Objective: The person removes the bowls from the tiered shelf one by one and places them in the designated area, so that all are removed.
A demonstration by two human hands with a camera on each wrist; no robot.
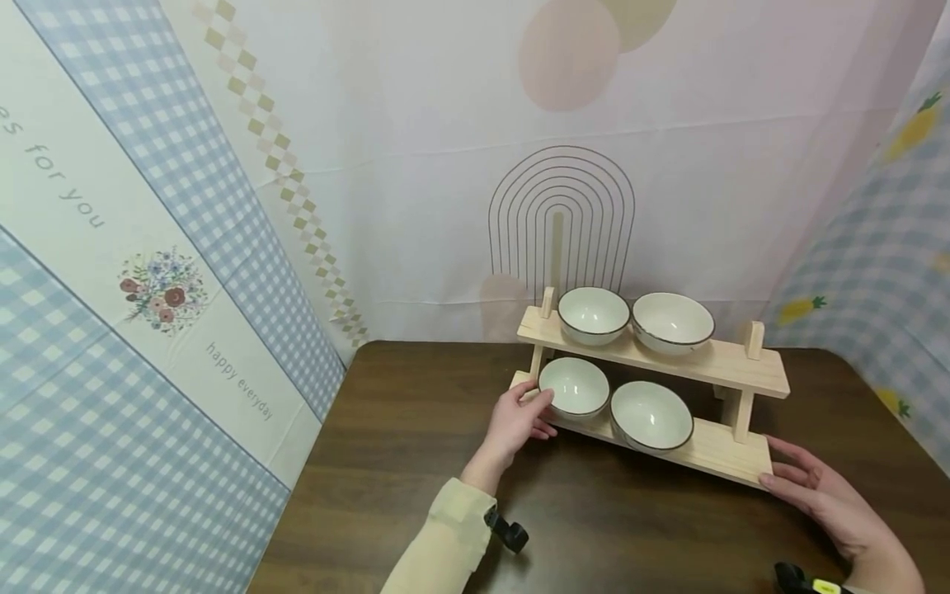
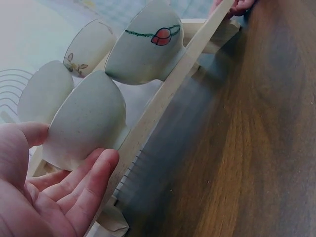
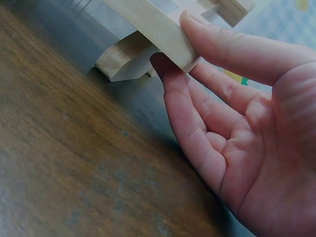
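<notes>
Rack was seen on table's far right, right end pinched by right hand; left hand was placed at near-left bowl, grip undeterminable. Bowl could be toppled by jolting.

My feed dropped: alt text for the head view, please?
A person's right grip holds the right end of a two-tier wooden rack; the left grip touches the lower-left bowl. Two white bowls sit on each tier; below is a brown table.
</notes>
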